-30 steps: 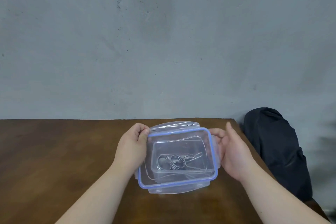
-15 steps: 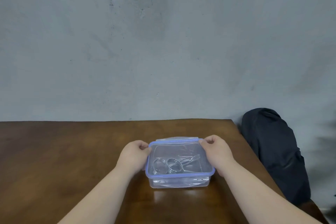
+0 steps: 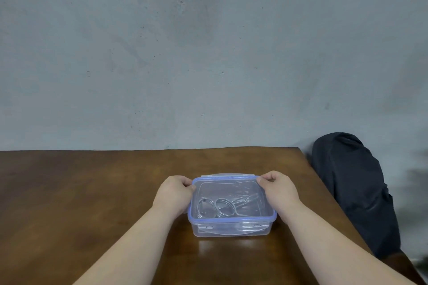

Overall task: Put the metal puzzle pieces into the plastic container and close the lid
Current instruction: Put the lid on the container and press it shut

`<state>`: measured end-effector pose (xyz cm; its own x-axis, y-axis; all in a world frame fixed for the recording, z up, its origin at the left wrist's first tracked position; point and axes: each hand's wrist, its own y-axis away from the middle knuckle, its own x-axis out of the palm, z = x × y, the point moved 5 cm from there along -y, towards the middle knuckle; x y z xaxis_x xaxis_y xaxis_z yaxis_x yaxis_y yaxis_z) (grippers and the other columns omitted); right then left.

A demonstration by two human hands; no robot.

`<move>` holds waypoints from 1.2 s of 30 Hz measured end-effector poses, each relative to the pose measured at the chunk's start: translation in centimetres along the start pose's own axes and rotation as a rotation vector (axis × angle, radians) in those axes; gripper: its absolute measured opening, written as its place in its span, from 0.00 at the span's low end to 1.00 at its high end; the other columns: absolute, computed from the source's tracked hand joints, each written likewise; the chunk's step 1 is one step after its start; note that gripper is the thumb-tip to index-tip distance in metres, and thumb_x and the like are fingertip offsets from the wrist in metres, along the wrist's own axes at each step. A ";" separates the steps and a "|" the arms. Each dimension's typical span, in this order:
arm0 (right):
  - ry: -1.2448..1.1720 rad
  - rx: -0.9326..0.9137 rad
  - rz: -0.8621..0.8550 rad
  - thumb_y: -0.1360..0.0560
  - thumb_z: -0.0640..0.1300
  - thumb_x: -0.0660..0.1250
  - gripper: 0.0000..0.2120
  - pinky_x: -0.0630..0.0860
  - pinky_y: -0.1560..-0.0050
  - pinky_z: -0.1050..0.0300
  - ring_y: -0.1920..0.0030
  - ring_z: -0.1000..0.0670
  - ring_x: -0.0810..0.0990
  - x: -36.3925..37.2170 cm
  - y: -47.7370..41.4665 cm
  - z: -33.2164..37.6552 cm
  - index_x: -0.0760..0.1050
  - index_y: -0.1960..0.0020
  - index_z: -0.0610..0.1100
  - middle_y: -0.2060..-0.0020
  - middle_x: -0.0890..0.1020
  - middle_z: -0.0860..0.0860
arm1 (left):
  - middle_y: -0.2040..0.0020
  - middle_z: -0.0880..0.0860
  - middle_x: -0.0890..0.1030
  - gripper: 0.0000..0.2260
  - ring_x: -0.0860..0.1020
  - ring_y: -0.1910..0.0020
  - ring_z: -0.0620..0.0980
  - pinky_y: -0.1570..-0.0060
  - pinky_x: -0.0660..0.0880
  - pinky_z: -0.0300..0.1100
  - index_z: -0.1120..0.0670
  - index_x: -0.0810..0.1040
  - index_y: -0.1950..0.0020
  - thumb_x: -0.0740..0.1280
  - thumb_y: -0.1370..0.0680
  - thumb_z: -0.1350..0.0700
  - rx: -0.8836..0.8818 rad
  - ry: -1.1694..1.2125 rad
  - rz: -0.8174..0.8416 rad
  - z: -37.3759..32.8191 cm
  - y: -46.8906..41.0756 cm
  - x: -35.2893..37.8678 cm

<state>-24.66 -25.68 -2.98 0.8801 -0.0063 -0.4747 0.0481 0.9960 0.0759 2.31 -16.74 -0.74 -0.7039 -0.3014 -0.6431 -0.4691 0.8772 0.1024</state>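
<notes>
A clear plastic container [image 3: 231, 230] stands on the brown wooden table [image 3: 81, 192]. Its clear lid with a blue rim [image 3: 231, 217] lies flat on top. Through the lid I see the metal puzzle pieces [image 3: 215, 207], wire rings and bars, lying inside. My left hand [image 3: 173, 194] grips the lid's left side, fingers curled at the far left corner. My right hand [image 3: 279, 188] grips the right side, fingers curled at the far right corner. The far flap [image 3: 228, 175] sticks out level behind the lid; the near flap [image 3: 231, 227] lies down against the front wall.
A dark bag [image 3: 352, 190] leans against the grey wall just past the table's right edge. The table's far edge meets the wall behind the container. Bare wood stretches to the left of my left arm.
One second ago I held the lid tilted above the container. It has come down flat onto the container, and my hands have shifted to its far corners.
</notes>
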 end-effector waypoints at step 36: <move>0.809 -0.573 0.673 0.34 0.73 0.70 0.58 0.42 0.20 0.46 0.20 0.56 0.37 1.2 0.3 2.7 0.46 0.17 0.51 0.18 0.49 0.57 | 0.20 0.45 0.32 0.63 0.29 0.24 0.47 0.23 0.50 0.59 0.45 0.37 0.20 0.75 0.41 0.31 0.425 -0.821 0.607 -2.9 0.9 4.2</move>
<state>-22.25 -25.62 -1.14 0.0858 0.3850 -0.9189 -0.7066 0.6738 0.2163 -2.60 -18.25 -1.15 -0.1132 0.4245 -0.8983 0.1666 0.8994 0.4040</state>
